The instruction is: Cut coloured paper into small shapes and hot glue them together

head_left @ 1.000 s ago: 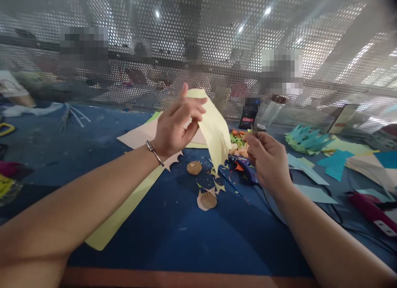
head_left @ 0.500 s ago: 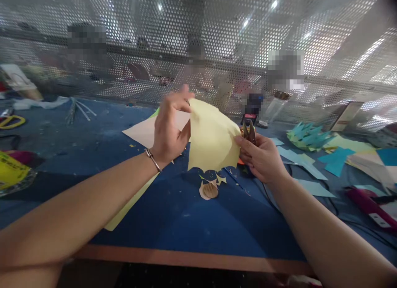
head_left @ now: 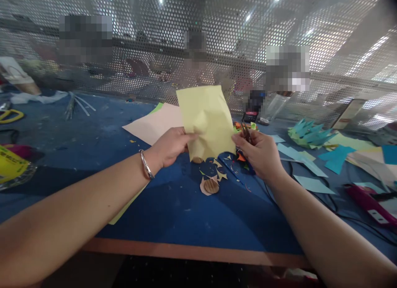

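Observation:
My left hand (head_left: pixel 173 145) pinches the left side of a pale yellow paper sheet (head_left: pixel 211 118), thumb in front and fingers behind. The sheet is held upright above the table, its lower edge cut in scallops. At its right edge, my right hand (head_left: pixel 259 151) grips the paper between thumb and fingers and also holds scissors (head_left: pixel 246 133), blades pointing up. Their handles are hidden in the palm. Below the sheet lies a small round ribbed cardboard piece (head_left: pixel 211 186) on a pink paper scrap (head_left: pixel 204 184), near pale yellow offcuts (head_left: pixel 221 174).
A pink sheet (head_left: pixel 155 124) lies behind my left hand. To the right are blue paper strips (head_left: pixel 305 162), a spiky teal paper piece (head_left: pixel 310 133), black cables and a magenta power strip (head_left: pixel 370 207). Yellow-handled scissors (head_left: pixel 12 116) rest far left. A perforated metal screen (head_left: pixel 139 52) closes the back.
My left hand has come down from the sheet's upper left corner to its lower left side. The sheet now stands straighter and flatter. My right hand has barely moved.

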Action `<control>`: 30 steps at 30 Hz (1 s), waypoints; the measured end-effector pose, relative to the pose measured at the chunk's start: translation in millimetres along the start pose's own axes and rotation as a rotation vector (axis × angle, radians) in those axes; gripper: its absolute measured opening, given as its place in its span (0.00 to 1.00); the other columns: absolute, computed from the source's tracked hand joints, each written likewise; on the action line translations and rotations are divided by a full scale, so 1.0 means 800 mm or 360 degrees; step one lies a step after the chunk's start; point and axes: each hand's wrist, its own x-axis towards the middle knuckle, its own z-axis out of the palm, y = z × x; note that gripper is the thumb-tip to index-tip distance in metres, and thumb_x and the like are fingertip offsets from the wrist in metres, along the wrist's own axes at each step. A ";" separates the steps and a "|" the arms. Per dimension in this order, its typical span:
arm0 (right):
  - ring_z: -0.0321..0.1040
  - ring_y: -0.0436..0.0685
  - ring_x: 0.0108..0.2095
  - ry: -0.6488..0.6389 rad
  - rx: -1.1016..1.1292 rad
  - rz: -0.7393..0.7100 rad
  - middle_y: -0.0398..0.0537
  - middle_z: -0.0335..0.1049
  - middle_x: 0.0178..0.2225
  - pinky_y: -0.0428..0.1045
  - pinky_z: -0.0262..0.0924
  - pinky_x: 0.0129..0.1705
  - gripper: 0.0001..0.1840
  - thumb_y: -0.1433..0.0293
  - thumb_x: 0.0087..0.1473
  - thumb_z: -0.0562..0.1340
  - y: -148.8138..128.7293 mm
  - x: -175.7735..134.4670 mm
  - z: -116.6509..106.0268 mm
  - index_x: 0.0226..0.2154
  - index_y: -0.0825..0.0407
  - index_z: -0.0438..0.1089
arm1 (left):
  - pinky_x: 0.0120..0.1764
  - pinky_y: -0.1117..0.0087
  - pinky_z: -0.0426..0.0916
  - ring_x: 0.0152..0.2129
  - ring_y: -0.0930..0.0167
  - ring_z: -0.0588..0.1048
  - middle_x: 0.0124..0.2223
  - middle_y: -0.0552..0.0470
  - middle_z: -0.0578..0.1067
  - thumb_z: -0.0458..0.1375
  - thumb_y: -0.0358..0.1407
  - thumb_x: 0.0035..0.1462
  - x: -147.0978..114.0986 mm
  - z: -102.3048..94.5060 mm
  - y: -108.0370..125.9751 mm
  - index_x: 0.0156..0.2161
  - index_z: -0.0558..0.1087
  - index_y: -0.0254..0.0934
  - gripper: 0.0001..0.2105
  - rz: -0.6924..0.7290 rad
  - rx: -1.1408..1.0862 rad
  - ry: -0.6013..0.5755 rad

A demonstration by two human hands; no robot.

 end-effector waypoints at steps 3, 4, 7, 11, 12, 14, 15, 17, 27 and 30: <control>0.51 0.48 0.20 -0.0122 -0.0271 -0.0087 0.37 0.57 0.18 0.46 0.45 0.23 0.16 0.56 0.54 0.67 -0.008 -0.005 0.001 0.30 0.53 0.72 | 0.43 0.63 0.73 0.36 0.65 0.80 0.40 0.44 0.82 0.62 0.29 0.58 0.002 -0.005 0.004 0.41 0.80 0.32 0.07 0.0039 -0.0106 0.0168; 0.51 0.48 0.20 -0.0289 -0.0344 -0.0085 0.36 0.57 0.18 0.46 0.45 0.23 0.15 0.57 0.54 0.67 -0.012 -0.008 0.003 0.30 0.52 0.73 | 0.43 0.63 0.74 0.35 0.65 0.80 0.40 0.43 0.82 0.62 0.29 0.59 0.002 -0.008 0.005 0.42 0.80 0.31 0.07 0.0029 -0.0130 0.0155; 0.59 0.49 0.22 -0.0953 -0.0523 -0.0095 0.39 0.64 0.21 0.46 0.49 0.25 0.12 0.59 0.55 0.66 -0.025 -0.021 0.010 0.35 0.51 0.76 | 0.43 0.64 0.74 0.36 0.65 0.80 0.42 0.42 0.82 0.61 0.28 0.59 0.001 -0.019 0.003 0.43 0.80 0.30 0.08 0.0001 -0.0178 0.0163; 0.66 0.52 0.27 -0.1420 -0.0823 -0.0151 0.43 0.73 0.29 0.47 0.50 0.29 0.15 0.59 0.53 0.67 -0.035 -0.034 0.022 0.40 0.49 0.75 | 0.44 0.62 0.74 0.39 0.63 0.81 0.42 0.41 0.82 0.61 0.27 0.58 0.002 -0.030 -0.001 0.43 0.80 0.29 0.09 -0.0016 -0.0243 0.0210; 0.66 0.53 0.28 -0.1444 -0.0876 -0.0130 0.43 0.74 0.29 0.47 0.50 0.29 0.17 0.58 0.53 0.68 -0.037 -0.035 0.024 0.43 0.49 0.75 | 0.44 0.62 0.74 0.40 0.62 0.81 0.42 0.41 0.82 0.62 0.27 0.57 0.002 -0.031 -0.002 0.42 0.80 0.30 0.08 -0.0014 -0.0252 0.0208; 0.67 0.53 0.28 -0.1454 -0.0933 -0.0094 0.43 0.74 0.30 0.48 0.49 0.29 0.20 0.57 0.52 0.68 -0.037 -0.035 0.028 0.46 0.48 0.73 | 0.45 0.62 0.74 0.41 0.62 0.81 0.42 0.42 0.82 0.62 0.27 0.57 0.002 -0.032 -0.001 0.42 0.80 0.31 0.08 -0.0007 -0.0277 0.0203; 0.67 0.53 0.28 -0.1459 -0.0937 -0.0090 0.43 0.74 0.30 0.48 0.49 0.29 0.20 0.57 0.53 0.67 -0.036 -0.034 0.029 0.46 0.48 0.73 | 0.46 0.61 0.74 0.41 0.61 0.81 0.43 0.42 0.82 0.62 0.27 0.57 0.002 -0.032 0.000 0.41 0.80 0.31 0.07 -0.0005 -0.0291 0.0202; 0.67 0.53 0.28 -0.1470 -0.0915 -0.0082 0.43 0.73 0.30 0.48 0.49 0.29 0.20 0.58 0.52 0.68 -0.034 -0.032 0.029 0.46 0.48 0.72 | 0.46 0.61 0.74 0.41 0.61 0.81 0.43 0.41 0.82 0.63 0.27 0.57 0.001 -0.031 0.001 0.41 0.80 0.30 0.07 -0.0001 -0.0321 0.0200; 0.60 0.49 0.26 -0.1492 -0.0382 0.0059 0.37 0.64 0.26 0.46 0.51 0.28 0.11 0.64 0.54 0.68 -0.022 -0.028 0.024 0.33 0.50 0.66 | 0.44 0.63 0.75 0.40 0.62 0.80 0.46 0.40 0.82 0.62 0.31 0.60 -0.004 -0.026 -0.011 0.46 0.79 0.30 0.10 0.0030 -0.0268 0.0066; 0.59 0.48 0.26 -0.1383 -0.0191 0.0106 0.38 0.63 0.25 0.46 0.52 0.28 0.11 0.63 0.54 0.68 -0.027 -0.027 0.023 0.31 0.51 0.67 | 0.42 0.64 0.74 0.41 0.62 0.80 0.47 0.40 0.81 0.60 0.33 0.63 -0.006 -0.021 -0.012 0.48 0.77 0.31 0.11 -0.0005 -0.0261 0.0065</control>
